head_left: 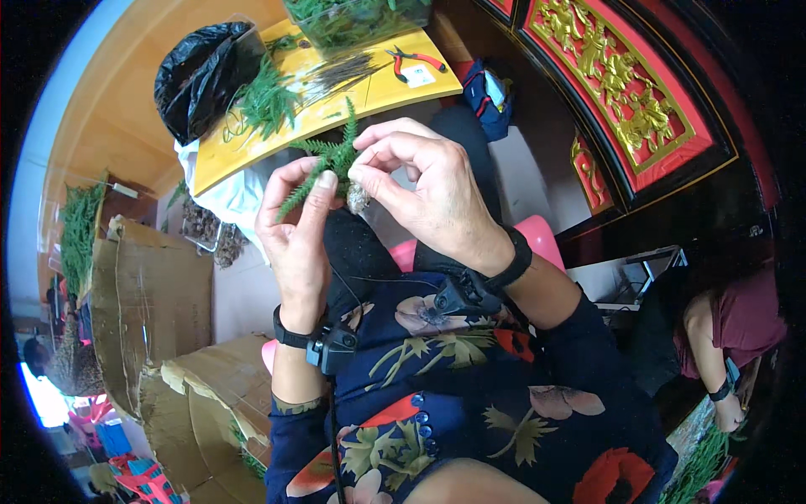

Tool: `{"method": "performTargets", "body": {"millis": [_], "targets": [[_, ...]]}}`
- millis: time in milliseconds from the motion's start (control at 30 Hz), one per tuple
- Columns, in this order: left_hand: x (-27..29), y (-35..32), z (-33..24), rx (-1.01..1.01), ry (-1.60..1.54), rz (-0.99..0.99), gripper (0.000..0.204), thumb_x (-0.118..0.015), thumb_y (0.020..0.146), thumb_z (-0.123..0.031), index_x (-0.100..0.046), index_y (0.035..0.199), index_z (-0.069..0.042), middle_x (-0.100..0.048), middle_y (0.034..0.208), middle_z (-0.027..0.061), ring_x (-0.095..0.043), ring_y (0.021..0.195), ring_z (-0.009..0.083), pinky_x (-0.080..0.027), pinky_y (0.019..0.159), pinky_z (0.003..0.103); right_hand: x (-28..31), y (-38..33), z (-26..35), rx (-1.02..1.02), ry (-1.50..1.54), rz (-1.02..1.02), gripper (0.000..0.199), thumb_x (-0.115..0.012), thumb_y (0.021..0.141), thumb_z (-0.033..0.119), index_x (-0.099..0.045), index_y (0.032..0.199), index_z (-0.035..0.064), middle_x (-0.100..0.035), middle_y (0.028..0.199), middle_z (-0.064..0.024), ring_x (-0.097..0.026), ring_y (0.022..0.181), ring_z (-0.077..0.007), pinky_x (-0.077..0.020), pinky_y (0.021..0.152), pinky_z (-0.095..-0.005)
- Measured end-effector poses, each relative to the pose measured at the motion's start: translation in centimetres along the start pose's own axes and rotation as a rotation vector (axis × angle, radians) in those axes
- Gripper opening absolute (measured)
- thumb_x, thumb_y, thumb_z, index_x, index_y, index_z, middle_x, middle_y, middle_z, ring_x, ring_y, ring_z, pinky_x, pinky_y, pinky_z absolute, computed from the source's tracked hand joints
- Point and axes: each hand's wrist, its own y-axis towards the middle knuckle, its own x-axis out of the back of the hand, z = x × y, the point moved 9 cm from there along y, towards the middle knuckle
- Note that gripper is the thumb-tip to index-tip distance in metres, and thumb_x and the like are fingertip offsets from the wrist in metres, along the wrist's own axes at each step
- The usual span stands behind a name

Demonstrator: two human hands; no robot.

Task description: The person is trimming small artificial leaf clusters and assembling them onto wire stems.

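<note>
Over my lap, just off the table's front edge, I hold a sprig of green fern-like fronds (342, 155) with a small pale brown, rough lump (358, 200) at its base. My left hand (295, 220) pinches the sprig between thumb and fingers from the left. From the right, my right hand (437, 178) has its thumb and index finger closed at the fronds just above the lump. Whatever lies between those right fingertips is hidden. Both wrists wear black straps with small devices.
Ahead stands a yellow table (357, 102) with red-handled pliers (413, 62), thin dark stems or wires (342, 74), loose greenery (265, 99), a clear bin (369, 38) of greenery and a black bag (195, 77). Cardboard (155, 281) lies left. Another person (743, 319) is at the right.
</note>
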Motion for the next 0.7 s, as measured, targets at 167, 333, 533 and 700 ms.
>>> {"method": "performTargets", "body": {"millis": [167, 333, 533, 700], "targets": [[0.2, 0.2, 1.1, 0.096, -0.167, -0.041, 0.016, -0.058, 0.091, -0.011, -0.062, 0.103, -0.001, -0.061, 0.093, 0.0027, -0.057, 0.081, 0.0078, -0.052, 0.069, 0.024, 0.0, -0.4, 1.7, 0.248, -0.184, -0.051, 0.008, -0.068, 0.075, 0.002, -0.062, 0.078, -0.0026, -0.06, 0.093, -0.0096, -0.063, 0.066, -0.0142, -0.0476, 0.059, -0.0253], [1.0, 0.2, 2.4, 0.14, -0.263, -0.079, 0.012, -0.056, 0.092, -0.01, -0.062, 0.096, 0.0, -0.061, 0.093, 0.0036, -0.058, 0.08, 0.0086, -0.054, 0.067, 0.027, -0.6, -0.7, 2.1, 0.261, -0.285, -0.005, 0.009, -0.068, 0.072, -0.001, -0.06, 0.077, -0.0023, -0.059, 0.092, -0.0117, -0.063, 0.066, -0.0196, -0.0502, 0.061, -0.0296], [1.6, 0.0, 2.1, 0.109, -0.19, -0.107, 0.008, -0.058, 0.09, -0.006, -0.061, 0.096, -0.001, -0.06, 0.092, 0.0037, -0.058, 0.079, 0.0085, -0.054, 0.064, 0.025, -1.5, -1.2, 2.3, 0.256, -0.355, 0.045, 0.01, -0.068, 0.071, -0.001, -0.059, 0.077, -0.0018, -0.059, 0.091, -0.0118, -0.063, 0.067, -0.0215, -0.0502, 0.059, -0.031], [1.5, -0.2, 1.4, 0.07, -0.129, -0.115, 0.011, -0.059, 0.089, -0.004, -0.058, 0.099, -0.002, -0.061, 0.09, 0.0034, -0.057, 0.077, 0.0076, -0.053, 0.061, 0.024, -1.4, -1.1, 1.8, 0.236, -0.368, 0.034, 0.01, -0.067, 0.073, -0.001, -0.059, 0.077, -0.0026, -0.059, 0.091, -0.0117, -0.063, 0.064, -0.0206, -0.0504, 0.058, -0.0305]]}}
